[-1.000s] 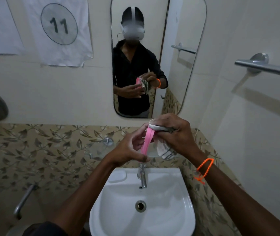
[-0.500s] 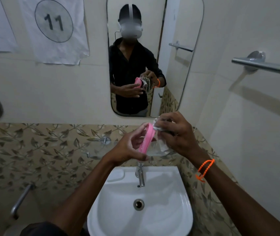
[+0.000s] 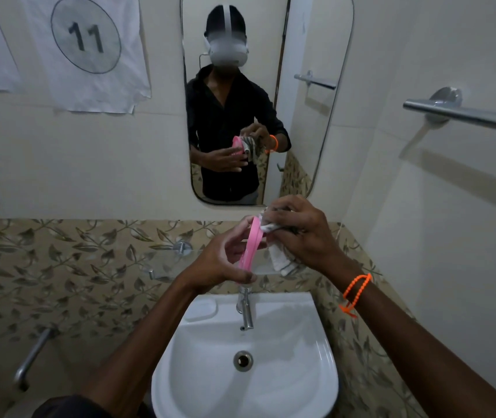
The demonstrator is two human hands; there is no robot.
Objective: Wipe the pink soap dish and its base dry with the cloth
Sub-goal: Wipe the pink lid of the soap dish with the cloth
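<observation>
My left hand holds the pink soap dish on edge above the sink, thumb below and fingers behind it. My right hand grips a white cloth with dark stripes and presses it against the dish's upper right side. Part of the cloth hangs below my right palm. The mirror reflects the same hold. Whether a separate base is in my hands I cannot tell.
A white sink with a chrome tap lies directly below my hands. A glass shelf is fixed to the leaf-patterned tiles behind them. A towel bar juts from the right wall. A metal pipe is at lower left.
My right hand with the cloth has shifted slightly up along the dish's top edge. The dish stays on edge in my left hand.
</observation>
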